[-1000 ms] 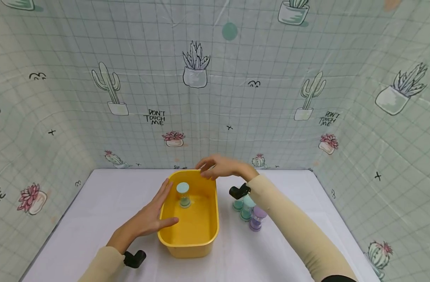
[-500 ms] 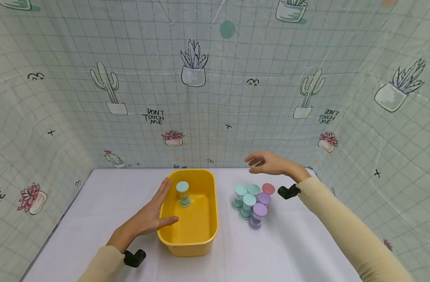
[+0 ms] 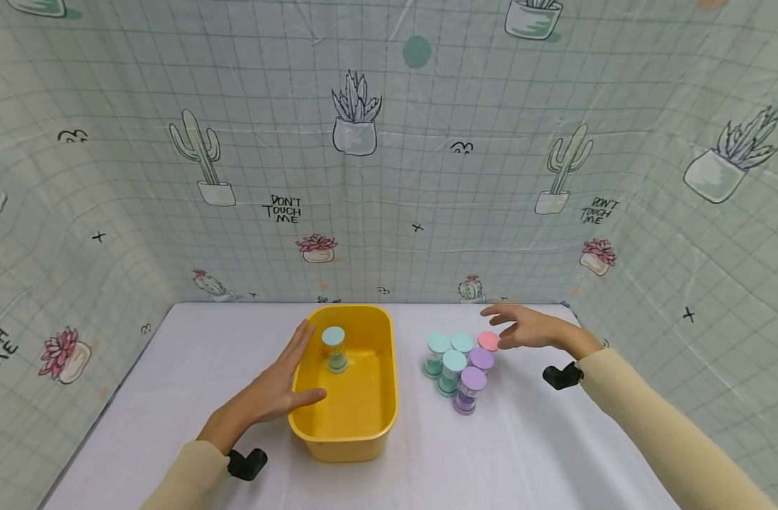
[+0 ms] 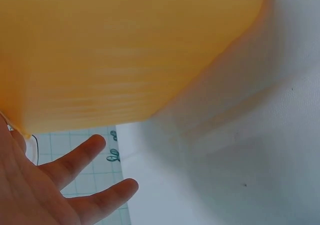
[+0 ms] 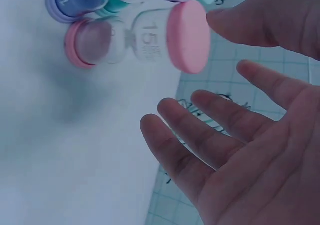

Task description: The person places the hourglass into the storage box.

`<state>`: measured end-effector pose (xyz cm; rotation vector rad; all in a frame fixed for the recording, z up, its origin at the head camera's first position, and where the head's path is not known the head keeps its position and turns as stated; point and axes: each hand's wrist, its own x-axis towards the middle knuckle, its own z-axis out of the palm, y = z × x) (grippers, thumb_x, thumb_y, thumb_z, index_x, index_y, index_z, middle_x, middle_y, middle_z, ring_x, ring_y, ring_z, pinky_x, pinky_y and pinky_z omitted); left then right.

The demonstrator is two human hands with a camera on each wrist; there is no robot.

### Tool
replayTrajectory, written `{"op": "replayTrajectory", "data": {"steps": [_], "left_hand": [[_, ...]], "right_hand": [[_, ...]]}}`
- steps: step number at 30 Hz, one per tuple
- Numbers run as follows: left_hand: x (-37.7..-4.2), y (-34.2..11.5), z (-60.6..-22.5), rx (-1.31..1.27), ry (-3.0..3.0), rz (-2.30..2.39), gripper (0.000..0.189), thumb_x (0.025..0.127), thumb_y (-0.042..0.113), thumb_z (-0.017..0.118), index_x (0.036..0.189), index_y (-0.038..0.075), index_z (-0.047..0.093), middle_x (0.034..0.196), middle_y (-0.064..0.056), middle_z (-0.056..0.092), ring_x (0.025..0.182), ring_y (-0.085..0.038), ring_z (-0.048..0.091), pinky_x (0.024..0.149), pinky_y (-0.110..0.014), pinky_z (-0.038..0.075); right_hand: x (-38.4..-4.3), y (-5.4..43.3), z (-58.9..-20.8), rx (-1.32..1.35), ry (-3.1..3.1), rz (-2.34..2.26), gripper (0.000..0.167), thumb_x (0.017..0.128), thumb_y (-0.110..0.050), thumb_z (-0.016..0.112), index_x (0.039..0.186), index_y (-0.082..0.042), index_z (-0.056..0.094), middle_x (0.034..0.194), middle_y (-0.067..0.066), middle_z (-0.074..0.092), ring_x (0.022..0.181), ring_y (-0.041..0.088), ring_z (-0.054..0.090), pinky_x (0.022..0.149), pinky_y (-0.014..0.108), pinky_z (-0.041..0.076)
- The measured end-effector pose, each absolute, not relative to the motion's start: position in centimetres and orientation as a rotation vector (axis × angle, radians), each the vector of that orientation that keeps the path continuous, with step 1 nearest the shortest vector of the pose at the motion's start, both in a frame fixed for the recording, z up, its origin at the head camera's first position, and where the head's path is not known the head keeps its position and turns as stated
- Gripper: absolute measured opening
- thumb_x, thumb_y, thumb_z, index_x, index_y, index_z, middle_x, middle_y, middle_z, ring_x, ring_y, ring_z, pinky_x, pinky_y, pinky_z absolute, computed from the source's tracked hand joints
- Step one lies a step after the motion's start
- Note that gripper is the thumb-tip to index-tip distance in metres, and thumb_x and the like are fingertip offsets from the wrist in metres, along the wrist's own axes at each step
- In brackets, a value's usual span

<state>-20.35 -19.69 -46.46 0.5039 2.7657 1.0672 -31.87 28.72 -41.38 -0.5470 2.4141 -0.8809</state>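
Note:
My left hand (image 3: pixel 277 382) rests with spread, straight fingers along the left rim of a yellow plastic tub (image 3: pixel 343 433), its thumb reaching over the inside. A mint-capped sand timer (image 3: pixel 334 338) stands upright within the tub. To the right, my right hand (image 3: pixel 534 328) hovers with parted fingers beside a pink sand timer (image 3: pixel 488 341) and holds nothing. In the right wrist view, the thumb is close to the pink cap (image 5: pixel 190 37); contact is unclear. Mint sand timers (image 3: pixel 453 370) and purple sand timers (image 3: pixel 472 386) stand upright in the same cluster.
A white cloth-covered table (image 3: pixel 421 460) lies under everything. Behind and at both sides hangs a grid-patterned curtain (image 3: pixel 389 177) printed with potted plants. White table surface shows between the tub and the timer cluster.
My right hand has moved right from above the tub's far rim, past the cluster, then down beside the pink sand timer. My left hand has stayed on the tub.

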Motion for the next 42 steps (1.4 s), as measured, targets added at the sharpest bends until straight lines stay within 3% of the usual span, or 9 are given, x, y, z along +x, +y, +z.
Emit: {"op": "replayTrajectory", "data": {"steps": [7,12,15,21,30,42], "left_hand": [[-20.5,-19.5,-46.3,0.489,2.758,1.047,0.117,0.085,0.066,0.067,0.167,0.020,-0.003,0.175,-0.009,-0.009,0.158,-0.045,0.014,0.118,-0.072,0.027],[-20.4,-19.6,-46.3,0.509,2.766,1.064,0.116,0.086,0.063,0.068,0.167,0.018,-0.002,0.175,-0.011,-0.008,0.158,-0.045,0.014,0.118,-0.073,0.027],[-20.2,-19.6,-46.4,0.520,2.767,1.083,0.115,0.086,0.061,0.069,0.167,0.018,-0.001,0.175,-0.011,-0.008,0.157,-0.046,0.015,0.116,-0.074,0.028],[-20.2,-19.7,-46.5,0.515,2.767,1.074,0.115,0.086,0.063,0.067,0.167,0.019,-0.002,0.175,-0.011,-0.008,0.158,-0.046,0.014,0.115,-0.074,0.029],[-20.3,-19.6,-46.4,0.503,2.777,1.053,0.116,0.086,0.064,0.067,0.167,0.018,-0.002,0.175,-0.011,-0.007,0.157,-0.046,0.016,0.115,-0.073,0.030],[-20.4,-19.5,-46.4,0.511,2.780,1.071,0.114,0.087,0.062,0.067,0.167,0.018,-0.001,0.175,-0.012,-0.007,0.157,-0.046,0.016,0.115,-0.073,0.030]], "right_hand": [[-31.7,28.7,-43.2,-0.539,2.402,-0.868,0.074,0.084,-0.005,0.070,0.153,-0.004,0.043,0.152,0.035,0.044,0.125,0.045,0.061,0.096,0.050,0.058],[-31.5,28.2,-43.8,-0.550,2.405,-0.865,0.069,0.082,-0.004,0.070,0.148,-0.007,0.051,0.148,0.028,0.049,0.105,0.029,0.067,0.083,0.038,0.057],[-31.4,28.0,-44.1,-0.560,2.403,-0.875,0.067,0.080,-0.002,0.069,0.146,-0.008,0.054,0.142,0.023,0.053,0.097,0.023,0.061,0.077,0.033,0.054],[-31.4,27.8,-44.5,-0.585,2.405,-0.897,0.068,0.076,0.005,0.068,0.142,-0.008,0.058,0.130,0.016,0.058,0.099,0.022,0.054,0.076,0.032,0.052],[-31.7,28.0,-44.5,-0.551,2.356,-0.945,0.058,0.085,0.001,0.068,0.142,-0.007,0.059,0.147,0.026,0.050,0.108,0.026,0.062,0.081,0.038,0.062],[-31.9,28.3,-44.3,-0.547,2.343,-0.960,0.057,0.085,-0.004,0.073,0.140,-0.006,0.060,0.145,0.026,0.052,0.112,0.027,0.061,0.081,0.039,0.063]]}}
